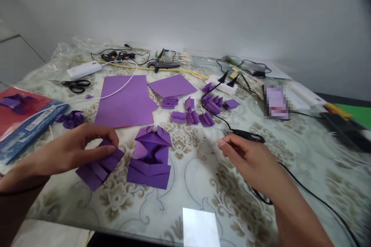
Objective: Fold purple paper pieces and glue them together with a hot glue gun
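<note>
1. The left hand pinched a purple folded piece between thumb and fingers, tilted, above the table near its front edge.
2. Just right of that piece, a larger folded form lay on the table.
3. The right hand was narrow, thumb near its curled fingers; whether it gripped anything I could not tell. A black tool showed just beyond it.
4. Beyond the form lay a purple sheet, with small folded pieces to its right.
5. Farther back were scissors, left, and a power strip, right.
</note>
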`<act>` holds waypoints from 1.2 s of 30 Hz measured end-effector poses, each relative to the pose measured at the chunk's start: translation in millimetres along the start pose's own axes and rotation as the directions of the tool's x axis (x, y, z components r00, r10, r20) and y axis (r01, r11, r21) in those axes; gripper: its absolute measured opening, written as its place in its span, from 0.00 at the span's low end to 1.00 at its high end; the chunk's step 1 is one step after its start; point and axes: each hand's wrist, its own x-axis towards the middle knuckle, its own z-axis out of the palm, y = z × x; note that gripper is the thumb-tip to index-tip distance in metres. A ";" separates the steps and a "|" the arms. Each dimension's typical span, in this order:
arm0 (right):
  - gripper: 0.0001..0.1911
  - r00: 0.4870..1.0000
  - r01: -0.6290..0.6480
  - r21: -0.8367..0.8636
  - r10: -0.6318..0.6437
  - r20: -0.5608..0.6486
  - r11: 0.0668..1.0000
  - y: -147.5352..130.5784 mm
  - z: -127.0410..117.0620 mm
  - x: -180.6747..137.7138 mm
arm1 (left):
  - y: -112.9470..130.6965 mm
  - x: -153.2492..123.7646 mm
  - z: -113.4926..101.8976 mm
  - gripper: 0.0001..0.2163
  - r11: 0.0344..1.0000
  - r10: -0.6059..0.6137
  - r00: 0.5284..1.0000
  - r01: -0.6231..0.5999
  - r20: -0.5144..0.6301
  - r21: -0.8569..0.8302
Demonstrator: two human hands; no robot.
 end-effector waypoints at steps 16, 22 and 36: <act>0.10 0.847 0.411 0.223 -0.460 0.265 0.884 -91.6 84.2 -12.0 | 8.1 20.1 60.7 0.08 0.868 0.367 0.930 -0.329 -0.034 0.372; 0.11 0.878 0.338 0.099 -0.352 0.323 0.936 -82.2 105.8 -0.8 | -8.7 20.3 81.1 0.08 0.841 0.385 0.919 -0.311 -0.086 0.443; 0.27 0.720 0.694 -0.269 -0.631 0.291 0.668 -81.3 104.4 1.8 | -28.8 28.0 81.7 0.12 0.850 0.372 0.928 -0.329 -0.028 0.412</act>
